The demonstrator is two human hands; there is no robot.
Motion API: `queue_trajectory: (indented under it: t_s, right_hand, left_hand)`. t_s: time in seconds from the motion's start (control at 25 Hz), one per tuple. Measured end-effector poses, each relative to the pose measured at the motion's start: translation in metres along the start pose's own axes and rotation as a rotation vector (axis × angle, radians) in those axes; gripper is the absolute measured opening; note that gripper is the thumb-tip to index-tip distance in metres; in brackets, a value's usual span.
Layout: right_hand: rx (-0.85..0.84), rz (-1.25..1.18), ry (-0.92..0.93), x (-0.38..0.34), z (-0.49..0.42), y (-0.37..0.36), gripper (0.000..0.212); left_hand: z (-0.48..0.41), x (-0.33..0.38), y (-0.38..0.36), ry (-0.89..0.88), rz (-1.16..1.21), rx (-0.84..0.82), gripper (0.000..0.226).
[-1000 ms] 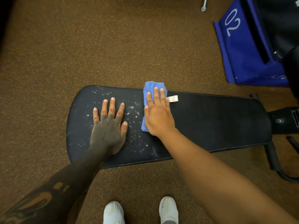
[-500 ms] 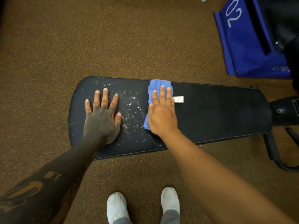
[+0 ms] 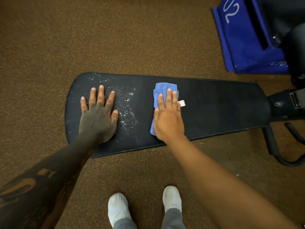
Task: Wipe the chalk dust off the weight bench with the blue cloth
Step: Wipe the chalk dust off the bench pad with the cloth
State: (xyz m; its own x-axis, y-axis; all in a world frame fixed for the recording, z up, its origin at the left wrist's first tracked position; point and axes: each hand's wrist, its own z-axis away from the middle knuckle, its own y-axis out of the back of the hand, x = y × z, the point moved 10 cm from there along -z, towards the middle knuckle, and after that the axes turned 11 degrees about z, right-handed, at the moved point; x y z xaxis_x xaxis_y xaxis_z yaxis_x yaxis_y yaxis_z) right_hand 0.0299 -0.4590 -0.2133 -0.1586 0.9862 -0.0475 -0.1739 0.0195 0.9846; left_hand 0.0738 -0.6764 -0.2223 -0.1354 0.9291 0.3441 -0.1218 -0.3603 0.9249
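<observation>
A black padded weight bench (image 3: 214, 106) lies across the brown floor in front of me. White chalk dust (image 3: 127, 109) speckles its left part, between my two hands and along the far left rim. My left hand (image 3: 98, 116) rests flat on the pad with fingers spread, holding nothing. My right hand (image 3: 168, 118) presses flat on a folded blue cloth (image 3: 162, 89) near the bench's middle; a small white tag sticks out at the cloth's right side. Most of the cloth is hidden under that hand.
The bench's black frame and legs (image 3: 283, 146) stick out at the right. A blue bag marked 02 (image 3: 242, 35) sits on the carpet (image 3: 99, 38) at the far right. My white shoes (image 3: 118, 209) stand just in front of the bench.
My right hand has slid the blue cloth to the right, away from the left hand, leaving a wiped strip of pad. The left hand stayed flat on the bench.
</observation>
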Motion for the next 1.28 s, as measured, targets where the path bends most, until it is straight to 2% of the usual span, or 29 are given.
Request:
queue_trajectory:
  t_s: [0.08, 0.16, 0.24, 0.44, 0.6, 0.76, 0.84, 0.96, 1.12, 1.28]
  right_hand:
    - [-0.009, -0.035, 0.063, -0.033, 0.011, -0.002, 0.054]
    - [-0.016, -0.016, 0.223, -0.065, 0.047, -0.008, 0.054]
    - [0.0, 0.025, 0.3, -0.06, 0.072, -0.014, 0.054]
    - [0.003, 0.073, 0.16, -0.01, 0.036, -0.009, 0.054]
    - [-0.053, 0.037, 0.001, -0.043, -0.017, -0.003, 0.06]
    - [-0.05, 0.09, 0.163, -0.066, -0.013, 0.002, 0.076]
    - [-0.04, 0.145, 0.13, -0.041, -0.015, 0.003, 0.081]
    - [-0.054, 0.144, 0.077, -0.029, -0.04, -0.001, 0.072]
    - [-0.06, 0.026, 0.202, -0.081, -0.072, 0.004, 0.062]
    - [-0.029, 0.117, 0.329, -0.085, -0.039, 0.001, 0.06]
  left_hand:
    - [0.001, 0.0, 0.0, 0.003, 0.004, 0.003, 0.067]
    - [0.002, 0.0, 0.001, 0.007, 0.01, 0.009, 0.068]
    - [0.004, -0.001, 0.003, 0.002, 0.007, 0.014, 0.068]
    - [0.008, -0.021, 0.01, 0.048, -0.005, 0.02, 0.068]
    - [0.008, -0.026, 0.008, 0.069, -0.016, 0.004, 0.066]
    - [0.009, -0.025, 0.009, 0.071, -0.026, 0.004, 0.067]
    - [0.009, -0.026, 0.011, 0.066, -0.021, 0.011, 0.068]
    - [0.007, -0.028, 0.011, 0.062, -0.022, 0.002, 0.068]
    - [0.005, -0.031, 0.013, 0.083, 0.003, 0.018, 0.069]
    - [0.005, -0.034, 0.013, 0.108, 0.012, 0.02, 0.068]
